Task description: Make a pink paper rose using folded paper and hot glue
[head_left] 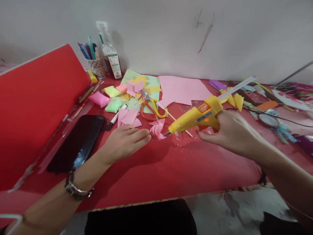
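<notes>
My left hand (128,142) pinches a small pink paper flower (157,130) over the red table (151,176). Wrapped round the handle of a yellow glue gun (195,119) is my right hand (232,132). The gun's nozzle points left and is at the flower's right edge, and a clear glue stick (238,87) sticks out of its back. Behind the flower lie pink paper pieces (128,117), scissors with red and yellow handles (148,111) and a thin white stick (171,115).
A black phone (78,142) and a marker (114,118) lie left. Farther back are clay packets (99,99), a pen cup (96,67), a bottle (111,58) and a pink sheet (184,88). A round mirror-like disc (269,119) and craft scraps are at right.
</notes>
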The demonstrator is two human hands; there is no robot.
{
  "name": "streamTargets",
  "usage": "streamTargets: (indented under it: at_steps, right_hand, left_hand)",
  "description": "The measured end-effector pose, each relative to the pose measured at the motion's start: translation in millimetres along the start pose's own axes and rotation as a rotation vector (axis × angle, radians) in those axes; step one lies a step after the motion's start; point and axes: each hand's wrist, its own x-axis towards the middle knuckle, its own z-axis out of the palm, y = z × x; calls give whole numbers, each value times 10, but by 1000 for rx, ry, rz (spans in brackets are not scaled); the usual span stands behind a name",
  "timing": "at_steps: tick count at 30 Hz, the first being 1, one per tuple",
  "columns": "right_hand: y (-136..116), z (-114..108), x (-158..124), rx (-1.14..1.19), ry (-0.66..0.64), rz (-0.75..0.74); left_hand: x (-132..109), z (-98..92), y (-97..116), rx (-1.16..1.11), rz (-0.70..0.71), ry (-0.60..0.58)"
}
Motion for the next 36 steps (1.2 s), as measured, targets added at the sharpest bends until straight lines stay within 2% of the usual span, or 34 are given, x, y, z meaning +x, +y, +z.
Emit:
streamTargets:
  at_steps: [7,21,36]
  right_hand:
    - [15,-12,10,-82,0,-72]
    - [0,-43,-2,-134,-46,-99]
    - [5,-23,18,-103,-43,-47]
  left_hand:
    - [6,-4,0,10,-1,9]
    - [5,-4,-4,26,21,-7]
    - [-2,-20,5,25,20,-6]
